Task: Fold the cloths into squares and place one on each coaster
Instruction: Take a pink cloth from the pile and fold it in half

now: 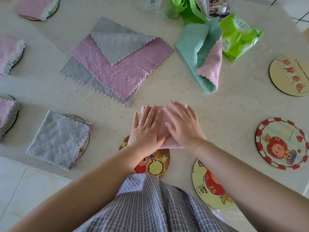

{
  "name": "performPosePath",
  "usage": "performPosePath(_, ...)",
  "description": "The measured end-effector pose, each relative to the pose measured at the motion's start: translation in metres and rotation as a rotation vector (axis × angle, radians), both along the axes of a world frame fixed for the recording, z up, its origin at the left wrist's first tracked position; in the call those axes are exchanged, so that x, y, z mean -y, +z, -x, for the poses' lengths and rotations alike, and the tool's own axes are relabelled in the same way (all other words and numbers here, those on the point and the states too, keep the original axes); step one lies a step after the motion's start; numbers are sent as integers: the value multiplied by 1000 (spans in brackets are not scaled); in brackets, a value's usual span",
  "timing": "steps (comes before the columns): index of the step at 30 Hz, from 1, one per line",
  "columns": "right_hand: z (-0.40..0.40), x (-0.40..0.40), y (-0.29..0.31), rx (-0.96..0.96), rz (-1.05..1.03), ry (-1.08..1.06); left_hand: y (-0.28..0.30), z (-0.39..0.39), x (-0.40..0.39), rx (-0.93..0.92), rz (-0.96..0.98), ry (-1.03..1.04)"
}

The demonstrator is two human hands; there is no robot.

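Both hands, the left hand [147, 129] and the right hand [182, 124], press flat with straight fingers on the folded pink cloth [163, 129]; neither grip closes around it. The cloth lies on the worktop [217, 101], its near edge overlapping the cartoon coaster [155, 164]; the unfolded purple cloth [120, 67] lies beyond the pink cloth.

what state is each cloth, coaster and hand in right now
pink cloth: folded, pressed flat under both hands
left hand: open, flat on it
right hand: open, flat on it
grey cloth: folded, on a coaster
purple and grey cloths: unfolded, stacked
green and pink cloth: crumpled
star coaster: bare
striped-rim coaster: bare
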State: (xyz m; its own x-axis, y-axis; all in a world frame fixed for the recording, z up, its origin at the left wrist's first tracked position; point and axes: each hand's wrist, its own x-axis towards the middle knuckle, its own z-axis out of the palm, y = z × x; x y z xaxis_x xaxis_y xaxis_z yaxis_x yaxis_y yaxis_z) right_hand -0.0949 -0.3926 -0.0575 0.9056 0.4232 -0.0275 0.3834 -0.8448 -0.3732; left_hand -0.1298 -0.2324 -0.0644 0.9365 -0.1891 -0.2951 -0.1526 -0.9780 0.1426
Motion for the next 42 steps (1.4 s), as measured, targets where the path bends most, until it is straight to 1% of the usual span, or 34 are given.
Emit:
performPosePath(2,10,3,-8,-82,152,39,-1,0,-2,-14,17,-9)
performPosePath(5,11,14,-14,-140,291,-15,-2,-1,-12,-20,11,-35)
performPosePath(10,7,29,-7,-199,363,-104,-5,6,-36,9,-6,33)
performPosePath(12,8,33,-6,-211,358,-126,-5,8,-45,12,-6,51)
performPosePath(14,11,37,-2,-194,278,-185,-2,10,-50,31,3,90)
performPosePath(15,13,38,1,-177,199,-224,0,12,-52,56,29,124)
performPosePath(17,22,40,9,-170,-26,-313,5,18,-54,133,142,205)
performPosePath(19,33,38,16,-254,-241,-403,12,24,-51,178,265,259)
performPosePath(20,37,36,17,-316,-295,-431,15,26,-49,165,313,277)
performPosePath(23,39,27,17,-454,-367,-525,20,24,-38,75,402,344)
performPosePath(26,29,21,19,-564,-506,-654,26,13,-30,5,374,420)
performPosePath(29,26,17,25,-638,-575,-718,26,4,-29,-79,390,447)
performPosePath(30,27,16,26,-659,-596,-737,27,3,-30,-107,434,452)
performPosePath(32,31,13,30,-709,-651,-755,29,4,-33,-148,582,475)
performPosePath(34,39,9,34,-792,-758,-774,35,8,-38,-173,739,518)
performPosePath(36,47,4,40,-894,-883,-785,42,15,-44,-162,850,563)
performPosePath(39,65,-3,49,-1000,-983,-754,47,29,-56,-128,924,612)
performPosePath(42,85,-10,48,-1037,-966,-707,48,49,-67,-142,952,641)
